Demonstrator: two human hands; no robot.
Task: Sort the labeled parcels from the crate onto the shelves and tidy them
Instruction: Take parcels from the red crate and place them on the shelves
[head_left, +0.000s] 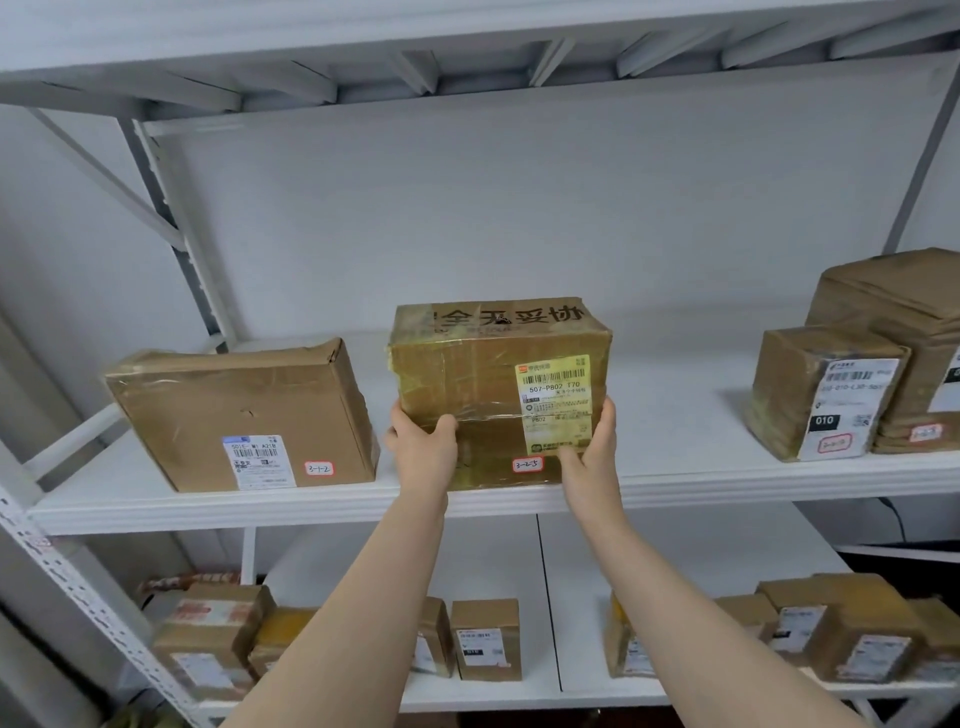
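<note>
Head view looks at a big white rack, and its middle shelf holds brown boxes. The taped parcel sits at the front edge of that shelf, in the middle, with its long side running left to right along the edge. A wide flat box lies well apart on its left. A small box marked 010 stands just in front of a bigger wrapped box, well apart on its right. Bare shelf lies behind the taped parcel, so I think the next push goes straight back toward the wall. The left hand grips its lower left side and the right hand grips its lower right side, thumbs on the front; both hands are just as near. A yellow label and a small red-edged sticker reading 3-2-5 face out. The fingers go round the sides and are hidden. I cannot tell if the parcel's bottom rests flat on the shelf. No crate is in view, and the small print is too tiny to read.
</note>
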